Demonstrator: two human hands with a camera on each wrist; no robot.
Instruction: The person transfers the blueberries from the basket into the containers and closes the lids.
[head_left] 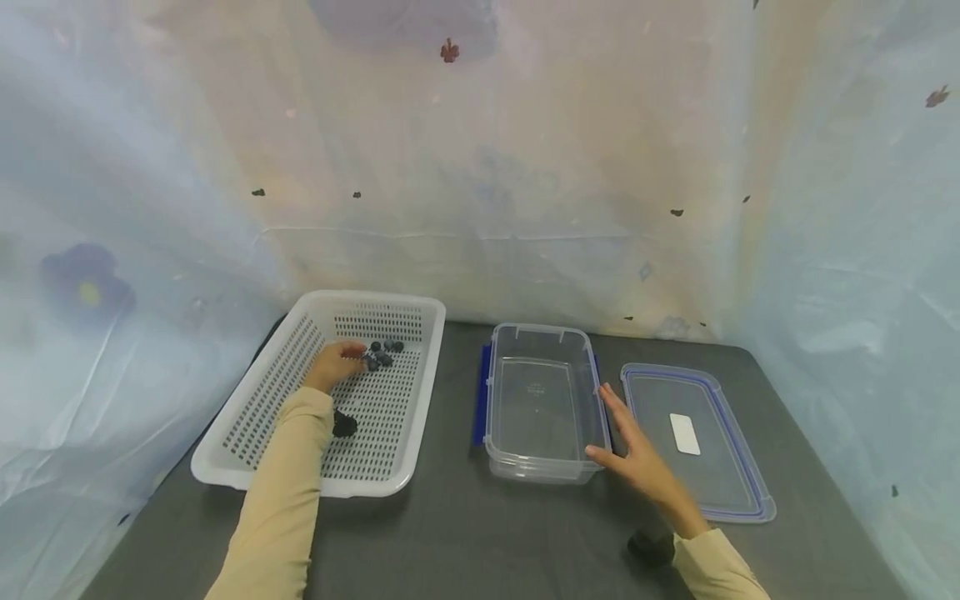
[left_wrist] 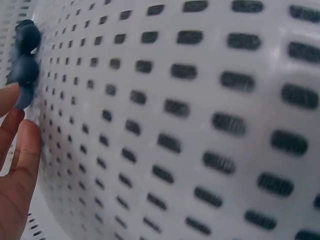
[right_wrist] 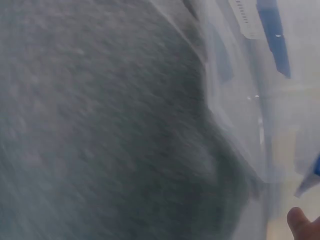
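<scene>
My left hand (head_left: 333,365) reaches into a white perforated basket (head_left: 431,375), its fingertips right at a small cluster of blueberries (head_left: 384,359). In the left wrist view, the fingers are gently bent and spread beside the dark blue berries (left_wrist: 25,70), one fingertip overlapping the lowest. My right hand (head_left: 637,458) rests at the right rim of a clear plastic container (head_left: 536,400), thumb and fingers spread apart. Inside, the container shows no contents. Only one fingertip (right_wrist: 298,222) of the right hand appears in the right wrist view, close to the clear wall.
A clear lid (head_left: 720,479) with a blue seal and a white label (head_left: 684,434) lies flat to the right of the container. Blue clip flaps (head_left: 482,396) hang at the container's sides. A dark grey tabletop (head_left: 465,542) lies below, with patterned curtains (head_left: 487,167) around it.
</scene>
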